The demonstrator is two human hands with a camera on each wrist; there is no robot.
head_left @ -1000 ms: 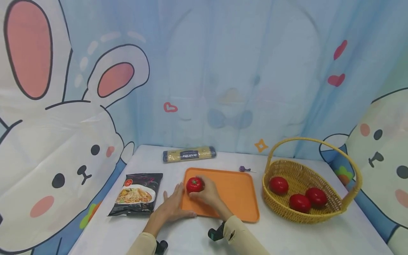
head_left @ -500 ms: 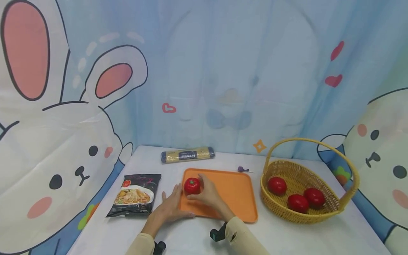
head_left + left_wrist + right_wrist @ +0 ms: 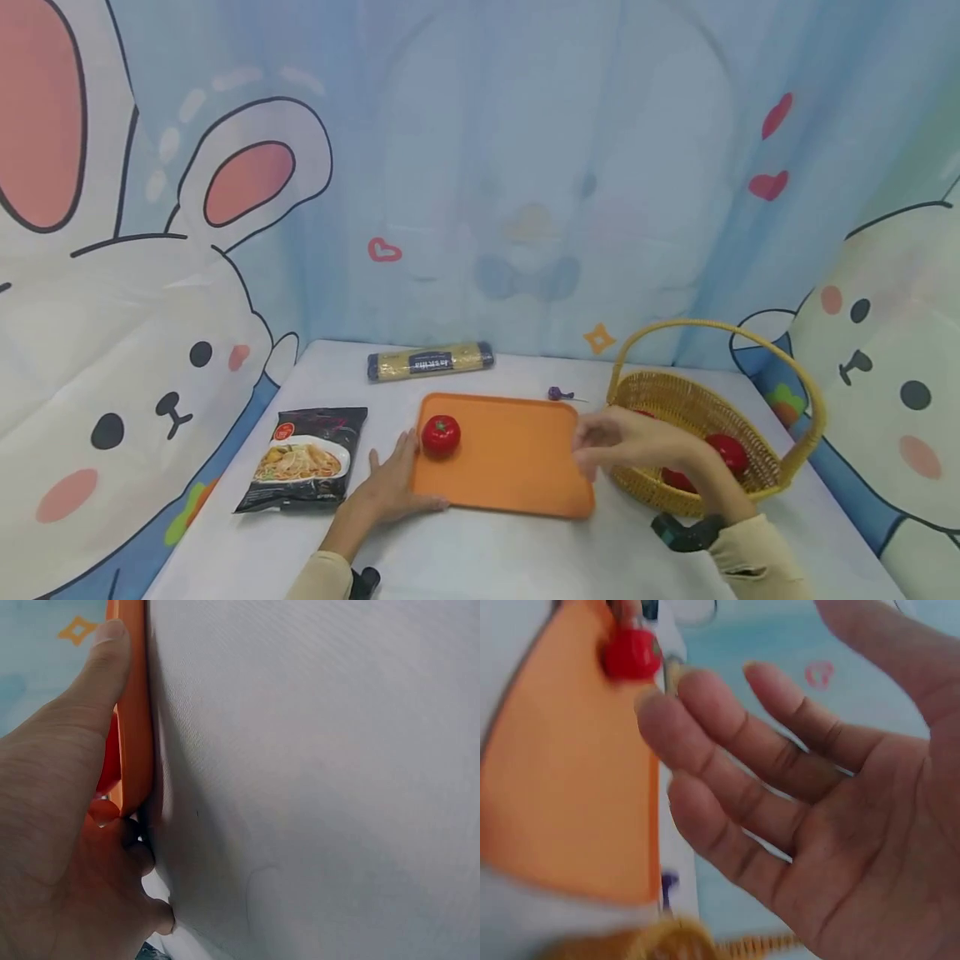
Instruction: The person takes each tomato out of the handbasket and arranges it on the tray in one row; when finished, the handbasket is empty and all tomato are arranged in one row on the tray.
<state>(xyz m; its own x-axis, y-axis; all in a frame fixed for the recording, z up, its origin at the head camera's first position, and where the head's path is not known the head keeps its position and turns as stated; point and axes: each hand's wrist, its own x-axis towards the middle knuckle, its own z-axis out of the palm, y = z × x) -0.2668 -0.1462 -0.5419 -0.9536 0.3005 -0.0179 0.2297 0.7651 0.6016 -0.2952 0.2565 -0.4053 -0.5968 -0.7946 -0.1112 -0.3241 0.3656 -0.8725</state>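
A red tomato with a green stem (image 3: 441, 436) sits at the left end of the orange tray (image 3: 517, 458). My left hand (image 3: 393, 489) rests at the tray's near left corner. Its thumb (image 3: 105, 671) lies along the tray's side in the left wrist view, the other fingers around the corner. Over the tray's right edge, my right hand (image 3: 633, 439) holds nothing, its fingers spread and slightly bent in the right wrist view. It partly covers the yellow wicker basket (image 3: 660, 392), where smooth red round fruits (image 3: 727, 454) lie.
A black bag of noodles (image 3: 306, 458) lies left of the tray. Behind the tray is a long pack of spaghetti (image 3: 431, 362). A small purple-wrapped lollipop (image 3: 558, 393) lies near the tray's back right. The basket's tall handle (image 3: 813, 400) arches up at the right.
My right hand has let go of the tomato and moved right, away from it, to the basket side. The tomato stays on the tray; my left hand keeps its place at the corner.
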